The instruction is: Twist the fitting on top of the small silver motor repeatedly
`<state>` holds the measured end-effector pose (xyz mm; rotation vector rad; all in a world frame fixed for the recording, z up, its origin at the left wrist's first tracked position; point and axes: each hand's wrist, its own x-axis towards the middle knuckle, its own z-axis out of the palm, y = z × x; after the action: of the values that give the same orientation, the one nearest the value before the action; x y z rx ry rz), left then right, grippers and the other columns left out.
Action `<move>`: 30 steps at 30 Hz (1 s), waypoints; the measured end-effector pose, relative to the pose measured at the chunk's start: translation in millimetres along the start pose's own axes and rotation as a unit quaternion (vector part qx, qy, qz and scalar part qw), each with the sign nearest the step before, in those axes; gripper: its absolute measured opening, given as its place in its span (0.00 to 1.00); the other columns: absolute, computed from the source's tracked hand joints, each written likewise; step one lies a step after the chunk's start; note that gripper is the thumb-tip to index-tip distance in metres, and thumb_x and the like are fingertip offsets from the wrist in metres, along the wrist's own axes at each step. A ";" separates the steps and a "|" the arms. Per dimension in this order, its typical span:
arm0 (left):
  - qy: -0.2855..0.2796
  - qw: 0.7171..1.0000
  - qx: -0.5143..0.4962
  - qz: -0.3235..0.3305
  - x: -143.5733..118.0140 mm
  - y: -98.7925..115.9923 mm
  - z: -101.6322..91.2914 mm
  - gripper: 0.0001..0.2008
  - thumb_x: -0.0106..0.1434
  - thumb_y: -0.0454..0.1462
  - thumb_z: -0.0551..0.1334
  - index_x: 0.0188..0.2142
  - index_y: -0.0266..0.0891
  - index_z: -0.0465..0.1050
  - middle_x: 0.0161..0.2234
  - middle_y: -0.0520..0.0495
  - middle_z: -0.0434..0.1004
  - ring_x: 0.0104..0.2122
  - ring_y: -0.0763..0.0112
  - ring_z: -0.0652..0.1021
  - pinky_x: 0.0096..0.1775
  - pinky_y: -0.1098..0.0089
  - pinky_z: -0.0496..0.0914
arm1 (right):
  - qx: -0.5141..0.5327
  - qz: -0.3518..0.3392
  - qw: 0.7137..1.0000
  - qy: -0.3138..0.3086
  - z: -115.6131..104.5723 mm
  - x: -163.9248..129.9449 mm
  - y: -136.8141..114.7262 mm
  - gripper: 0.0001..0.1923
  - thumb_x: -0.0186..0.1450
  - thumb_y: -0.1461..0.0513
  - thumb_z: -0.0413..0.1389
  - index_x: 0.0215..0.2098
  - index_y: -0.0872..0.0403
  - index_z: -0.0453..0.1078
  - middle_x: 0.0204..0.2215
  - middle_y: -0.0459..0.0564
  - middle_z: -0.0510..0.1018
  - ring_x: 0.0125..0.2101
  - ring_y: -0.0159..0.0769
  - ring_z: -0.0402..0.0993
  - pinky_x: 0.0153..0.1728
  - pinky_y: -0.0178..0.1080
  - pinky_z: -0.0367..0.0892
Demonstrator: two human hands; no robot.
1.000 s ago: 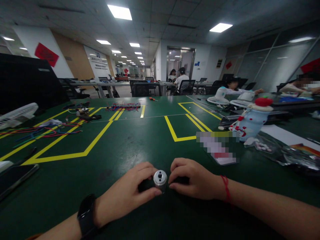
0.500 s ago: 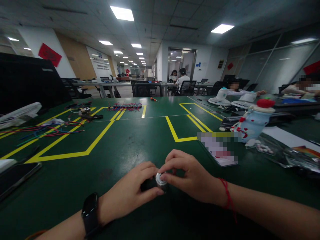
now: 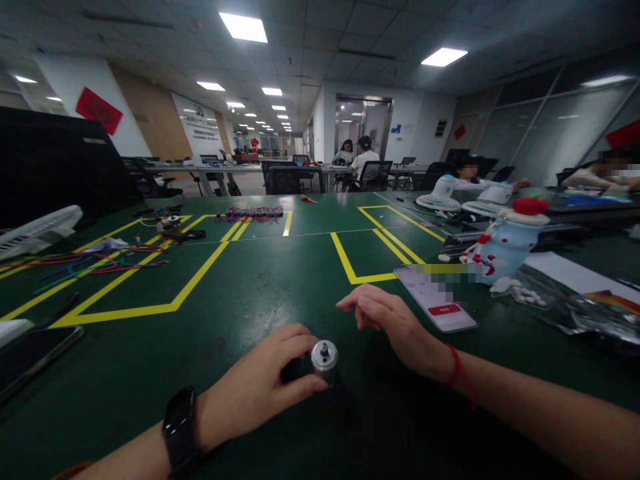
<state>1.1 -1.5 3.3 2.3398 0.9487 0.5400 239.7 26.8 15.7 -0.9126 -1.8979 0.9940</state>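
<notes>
A small silver metal cylinder, with a short shaft at the centre of its round top, looks like a small electric motor (image 3: 325,359) and stands upright on the green table. My left hand (image 3: 260,380) holds it from the left, thumb at the near side and fingers at the far side. Apart from it, to the upper right, my right hand (image 3: 387,320) hovers with the index finger stretched out and the other fingers loosely bent. Nothing shows in its fingers. The phone with a lit screen (image 3: 440,303) lies just beyond this hand.
Yellow tape (image 3: 200,273) marks boxes on the table. Loose wires (image 3: 105,260) lie at left, near a dark phone (image 3: 35,360). Farther back are a wire bundle (image 3: 253,213) and an orange screwdriver (image 3: 309,199). At right stands a blue bottle (image 3: 510,243). Other people sit beyond.
My right hand has let go of the motor's top and moved up and to the right, uncovering the shaft. My left hand and the motor have stayed in place.
</notes>
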 end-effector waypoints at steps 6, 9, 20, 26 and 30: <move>-0.004 1.000 0.000 -0.005 1.2 -0.8 0.4 0.08 0.66 0.41 0.62 0.43 0.43 0.70 0.43 0.48 0.71 0.41 0.63 0.72 0.43 0.66 0.66 | 0.089 0.157 0.982 0.055 -0.9 7.5 27.3 0.19 0.69 0.53 0.46 0.36 0.58 0.73 0.28 0.47 0.70 0.24 0.28 0.62 0.23 0.33 0.56; -0.003 1.000 0.003 -0.005 1.1 -0.9 0.3 0.08 0.66 0.41 0.62 0.43 0.43 0.70 0.42 0.48 0.71 0.41 0.63 0.72 0.43 0.66 0.66 | 0.057 0.142 0.987 0.043 0.6 6.5 26.3 0.18 0.69 0.54 0.48 0.35 0.58 0.74 0.27 0.46 0.71 0.23 0.28 0.63 0.24 0.33 0.57; 0.000 1.000 0.001 0.004 0.4 -1.4 1.6 0.07 0.66 0.40 0.62 0.43 0.42 0.70 0.42 0.48 0.71 0.41 0.63 0.72 0.43 0.66 0.66 | -0.084 0.014 0.996 -0.037 23.4 -2.8 -5.8 0.10 0.62 0.59 0.59 0.41 0.53 0.74 0.36 0.47 0.74 0.30 0.30 0.68 0.31 0.34 0.64; 0.008 1.000 0.006 0.007 0.4 -4.1 3.3 0.08 0.66 0.40 0.62 0.43 0.43 0.70 0.42 0.47 0.71 0.41 0.63 0.72 0.44 0.65 0.66 | -0.078 -0.068 0.995 -0.012 30.6 -5.2 -22.8 0.02 0.60 0.63 0.61 0.32 0.53 0.75 0.36 0.47 0.72 0.36 0.32 0.69 0.38 0.35 0.66; 0.003 1.000 0.007 0.003 0.5 -1.7 1.5 0.08 0.66 0.41 0.62 0.43 0.42 0.70 0.42 0.48 0.71 0.41 0.63 0.72 0.42 0.66 0.66 | -0.069 -0.048 0.996 -0.023 12.0 -4.3 -15.9 0.05 0.62 0.60 0.61 0.34 0.53 0.76 0.35 0.47 0.73 0.35 0.32 0.69 0.35 0.35 0.65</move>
<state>1.4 -0.7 1.2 2.3546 0.9517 0.5455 227.4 12.6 23.7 -0.8750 -2.0499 0.8405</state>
